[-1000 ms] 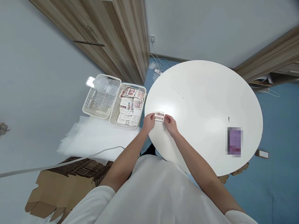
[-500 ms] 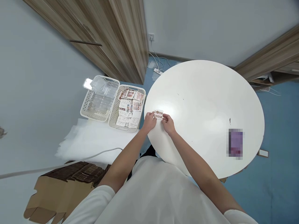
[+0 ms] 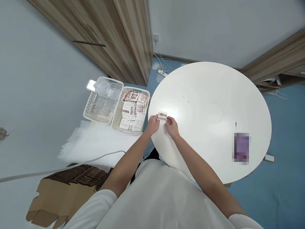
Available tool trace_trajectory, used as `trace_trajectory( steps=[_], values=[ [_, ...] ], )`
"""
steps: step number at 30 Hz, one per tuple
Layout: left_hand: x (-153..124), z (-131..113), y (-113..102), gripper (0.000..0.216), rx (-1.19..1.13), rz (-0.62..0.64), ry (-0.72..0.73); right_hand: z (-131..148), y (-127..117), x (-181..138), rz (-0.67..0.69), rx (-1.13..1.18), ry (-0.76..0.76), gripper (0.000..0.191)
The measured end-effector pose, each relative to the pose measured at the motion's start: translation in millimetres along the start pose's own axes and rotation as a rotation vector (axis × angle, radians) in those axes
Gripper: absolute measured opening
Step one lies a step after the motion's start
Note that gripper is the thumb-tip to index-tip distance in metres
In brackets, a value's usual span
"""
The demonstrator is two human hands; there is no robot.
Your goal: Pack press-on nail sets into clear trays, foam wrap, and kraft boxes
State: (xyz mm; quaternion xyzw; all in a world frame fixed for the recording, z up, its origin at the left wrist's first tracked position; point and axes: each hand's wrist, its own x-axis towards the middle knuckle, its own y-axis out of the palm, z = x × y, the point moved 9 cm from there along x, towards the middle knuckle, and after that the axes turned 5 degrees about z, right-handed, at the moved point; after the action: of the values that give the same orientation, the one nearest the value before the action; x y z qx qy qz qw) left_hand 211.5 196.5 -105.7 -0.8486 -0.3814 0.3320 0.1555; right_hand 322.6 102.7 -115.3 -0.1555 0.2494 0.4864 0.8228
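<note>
A small white card of press-on nails (image 3: 162,116), with two rows of pinkish-brown nails, is held over the left part of the round white table (image 3: 209,92). At its left edge, my left hand (image 3: 153,124) is closed on the card, thumb and fingers pinching it. The fingers of my right hand (image 3: 172,126) are bent in at the opposite edge and grip it there. To the left stands a white basket (image 3: 115,124) holding many similar nail cards (image 3: 133,109).
A second white basket (image 3: 86,111) holds clear plastic boxes (image 3: 103,103). White foam sheets (image 3: 81,140) and flattened brown cardboard boxes (image 3: 62,194) lie nearer me on the left, with a grey cable (image 3: 95,159) across them. A blurred purple item (image 3: 241,148) lies on the table's right side.
The view has shifted very slightly. Both hands stay at the card's edges, and the card looks a little flatter toward me.
</note>
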Motion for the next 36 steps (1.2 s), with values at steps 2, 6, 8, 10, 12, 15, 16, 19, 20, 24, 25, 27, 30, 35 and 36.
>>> trace_trajectory(
  steps=[2,6,8,10,12,15,16,19,20,24,25,27,30,35,36],
  values=[
    [1,1,-1,0.036,-0.007,-0.015,-0.002,0,0,2,0.0,0.002,-0.001,0.048],
    [1,4,-1,0.039,-0.033,-0.03,-0.021,-1,0,2,0.003,-0.002,-0.006,0.048],
    [0,5,-1,0.04,-0.046,-0.03,-0.024,-2,0,2,0.009,-0.007,-0.012,0.048],
    [0,7,-1,0.041,-0.065,-0.039,-0.029,-2,0,2,0.017,-0.006,-0.022,0.049],
    [0,10,-3,0.041,-0.084,-0.057,-0.036,-2,1,1,0.027,0.002,-0.03,0.05],
    [-2,12,-5,0.041,-0.106,-0.091,-0.037,-1,0,-2,0.039,0.016,-0.038,0.05],
    [-3,13,-5,0.041,-0.117,-0.097,-0.037,-1,-1,-4,0.039,0.017,-0.041,0.05],
    [-10,16,-4,0.042,-0.167,-0.103,-0.051,-1,-8,-13,0.034,0.01,-0.052,0.047],
    [-14,18,-5,0.042,-0.194,-0.109,-0.058,-1,-12,-18,0.036,0.004,-0.058,0.046],
    [-33,27,-7,0.039,-0.321,-0.148,-0.061,-6,-28,-43,0.075,-0.038,-0.078,0.04],
    [-38,30,-7,0.037,-0.348,-0.154,-0.048,-7,-33,-49,0.088,-0.048,-0.083,0.038],
    [-50,35,-11,0.035,-0.389,-0.2,-0.031,-8,-40,-60,0.114,-0.057,-0.11,0.033],
    [-71,41,-22,0.034,-0.438,-0.309,-0.011,-3,-45,-70,0.139,-0.067,-0.161,0.028],
    [-115,48,-40,0.034,-0.454,-0.487,-0.009,13,-16,-75,0.261,-0.103,-0.224,0.026],
    [-124,51,-45,0.034,-0.447,-0.517,-0.027,16,-6,-75,0.299,-0.116,-0.234,0.026]
  ],
)
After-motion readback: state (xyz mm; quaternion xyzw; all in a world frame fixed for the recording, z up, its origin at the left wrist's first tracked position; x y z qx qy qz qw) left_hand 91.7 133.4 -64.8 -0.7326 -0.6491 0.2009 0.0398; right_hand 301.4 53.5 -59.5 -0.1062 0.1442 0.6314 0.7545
